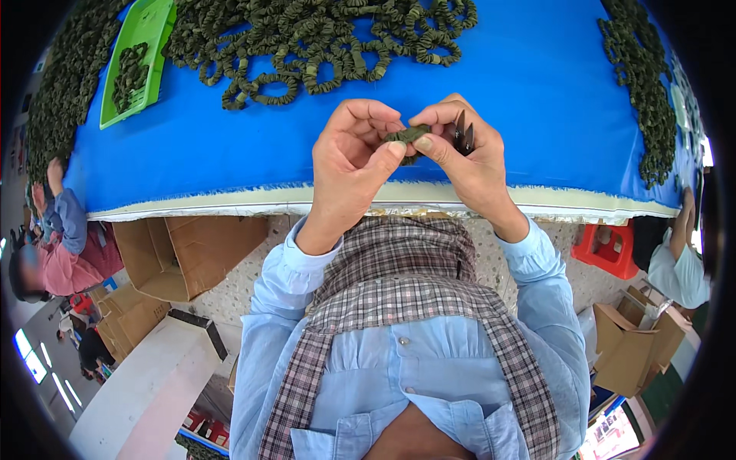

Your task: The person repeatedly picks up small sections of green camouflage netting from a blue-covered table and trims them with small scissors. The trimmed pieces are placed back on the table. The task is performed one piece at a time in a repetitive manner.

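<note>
Between my two hands, just above the table's near edge, is a dark green gathered fabric hair scrunchie (408,136). My left hand (345,153) pinches its left part between thumb and fingers. On the other side my right hand (477,165) grips it with thumb and forefinger. A pair of dark thread snips (464,136) is also tucked in the right hand, its pointed blades sticking up past the fingers. Part of the scrunchie is covered by my fingers. Beyond my hands a wide heap of similar scrunchies (322,46) lies on the blue-covered table (552,107).
A green plastic basket (157,54) at the far left holds a few scrunchies. More piles lie at the table's left (73,84) and right (644,92) ends. Cardboard boxes (207,253) and a red stool (606,249) stand below. Other people sit at both sides.
</note>
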A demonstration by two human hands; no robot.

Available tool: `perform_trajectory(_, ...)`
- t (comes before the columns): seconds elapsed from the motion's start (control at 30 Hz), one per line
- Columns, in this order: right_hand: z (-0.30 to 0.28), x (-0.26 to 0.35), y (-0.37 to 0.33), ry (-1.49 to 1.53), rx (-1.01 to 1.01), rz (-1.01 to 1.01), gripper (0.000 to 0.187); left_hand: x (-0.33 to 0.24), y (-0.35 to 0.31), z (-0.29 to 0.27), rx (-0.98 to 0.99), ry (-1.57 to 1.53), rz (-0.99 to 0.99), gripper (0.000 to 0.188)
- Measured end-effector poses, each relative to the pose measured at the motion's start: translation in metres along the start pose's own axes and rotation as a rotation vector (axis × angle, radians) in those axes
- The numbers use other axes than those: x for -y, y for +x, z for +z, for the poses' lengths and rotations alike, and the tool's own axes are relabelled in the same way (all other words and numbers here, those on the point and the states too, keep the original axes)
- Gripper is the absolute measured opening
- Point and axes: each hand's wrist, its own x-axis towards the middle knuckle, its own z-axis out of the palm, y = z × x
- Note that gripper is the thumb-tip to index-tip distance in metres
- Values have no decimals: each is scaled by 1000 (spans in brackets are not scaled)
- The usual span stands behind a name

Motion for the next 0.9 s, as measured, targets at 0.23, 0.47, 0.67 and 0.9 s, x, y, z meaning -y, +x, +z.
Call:
perform_trajectory(0.23, -1, 6, -7, -260, 3, -113, 29, 5, -7, 1, -99, 235, 127, 31)
perform_trajectory(0.47, 5, 3, -8, -363, -54, -339, 29, 9, -7, 5, -108, 211, 186, 36)
perform_trajectory(0.67, 9, 10, -12, -262, -29, -250, 14, 14, -9, 7, -133, 200, 172, 35)
perform_trajectory(0.9, -7, 17, -19, 108, 90, 156, 22, 9, -9, 6, -166, 148, 152, 35)
